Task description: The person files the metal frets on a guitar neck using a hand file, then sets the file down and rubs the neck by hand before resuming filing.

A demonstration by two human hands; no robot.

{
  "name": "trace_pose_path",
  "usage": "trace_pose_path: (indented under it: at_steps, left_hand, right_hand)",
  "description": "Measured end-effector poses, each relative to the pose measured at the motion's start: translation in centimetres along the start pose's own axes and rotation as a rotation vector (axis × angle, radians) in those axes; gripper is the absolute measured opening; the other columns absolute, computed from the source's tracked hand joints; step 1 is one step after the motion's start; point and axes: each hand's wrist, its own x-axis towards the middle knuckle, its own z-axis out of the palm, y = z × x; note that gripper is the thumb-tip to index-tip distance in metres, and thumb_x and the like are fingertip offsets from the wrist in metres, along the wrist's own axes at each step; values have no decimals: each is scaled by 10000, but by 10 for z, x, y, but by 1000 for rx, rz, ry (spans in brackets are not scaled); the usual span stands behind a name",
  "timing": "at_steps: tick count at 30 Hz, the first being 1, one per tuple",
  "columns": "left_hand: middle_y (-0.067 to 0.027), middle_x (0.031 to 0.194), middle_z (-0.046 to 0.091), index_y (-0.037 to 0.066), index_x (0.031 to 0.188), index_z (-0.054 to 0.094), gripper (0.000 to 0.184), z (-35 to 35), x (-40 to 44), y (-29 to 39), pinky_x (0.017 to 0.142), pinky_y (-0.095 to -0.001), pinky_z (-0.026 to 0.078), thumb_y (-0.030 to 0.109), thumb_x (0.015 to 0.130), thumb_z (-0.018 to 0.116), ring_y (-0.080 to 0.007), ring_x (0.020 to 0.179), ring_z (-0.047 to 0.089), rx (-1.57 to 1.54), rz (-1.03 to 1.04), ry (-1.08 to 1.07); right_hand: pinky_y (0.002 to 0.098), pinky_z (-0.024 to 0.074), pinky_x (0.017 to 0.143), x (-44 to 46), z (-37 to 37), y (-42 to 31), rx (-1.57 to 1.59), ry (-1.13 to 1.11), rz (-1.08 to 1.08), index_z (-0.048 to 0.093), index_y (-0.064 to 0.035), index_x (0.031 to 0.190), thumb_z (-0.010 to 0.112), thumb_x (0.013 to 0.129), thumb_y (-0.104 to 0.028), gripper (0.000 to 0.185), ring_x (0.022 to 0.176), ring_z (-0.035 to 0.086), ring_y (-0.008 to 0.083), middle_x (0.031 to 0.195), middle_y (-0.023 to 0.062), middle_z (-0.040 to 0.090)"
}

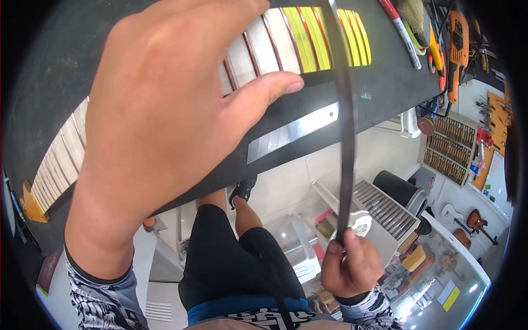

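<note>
A guitar neck (272,47) lies across the dark work surface, its fretboard pale between reddish-brown fret lines. Strips of yellow tape (313,41) cover its right-hand end. My left hand (159,104) spans the neck, thumb along the near edge and fingers over the far side; the fingertips are out of sight. In my right hand (352,264), thumb and fingers pinch the lower end of a long, narrow dark strip (346,137), which rises past the taped end. Between the neck and the table edge rests a shiny metal blade (294,132) with slanted lines and a hole.
A red-and-white marker (401,36) and an orange tool (456,52) lie at the right of the work surface (379,99). An orange-brown block (34,203) sits at the neck's left end. Below are a dark bin (399,190), a slatted rack (385,206) and a glass-topped case (440,269).
</note>
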Motion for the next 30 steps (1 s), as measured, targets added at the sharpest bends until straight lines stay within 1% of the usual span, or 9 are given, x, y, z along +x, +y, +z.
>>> trace_pose_path:
  at_steps: [1,6,10,19,26,30]
  left_hand:
    - [-153,985,722,22,1096,710,477,0,0,0,776,-330,542,211,689,870,-284,868,698,11,10,6]
    - [-154,969,718,14,1065,715,453,2,2,1,765,-336,535,208,684,866,-290,852,692,36,15,8]
    - [-155,960,717,10,1061,715,448,2,1,0,761,-335,533,202,685,864,-292,845,690,35,11,10]
    - [-151,971,712,11,1072,713,452,9,2,-1,759,-336,530,199,689,861,-292,853,682,13,29,39]
    - [-148,979,709,12,1080,711,456,11,2,1,757,-336,528,198,691,859,-291,860,676,0,39,50]
    - [-146,984,707,13,1085,711,458,10,3,0,756,-337,527,197,692,858,-291,863,673,-15,40,56]
  right_hand:
    - [291,476,478,-3,0,-2,-6,-34,18,616,25,1227,680,660,118,578,551,631,223,742,108,642]
    - [276,437,463,-22,-1,-1,-50,-18,8,631,-5,1228,696,646,102,596,493,553,190,723,88,647]
    - [279,422,454,-28,0,-6,-68,-39,36,640,-28,1224,709,634,102,608,496,555,195,723,79,648]
    - [286,409,442,-41,5,-4,-87,-45,43,651,-40,1180,715,633,95,567,482,542,203,717,77,649]
    - [293,424,447,-50,4,-10,-64,-66,76,640,-40,1184,703,651,90,552,492,554,209,720,87,649]
    - [298,436,454,-34,9,-6,-58,-48,30,629,-14,1212,691,656,96,570,497,561,215,725,94,652]
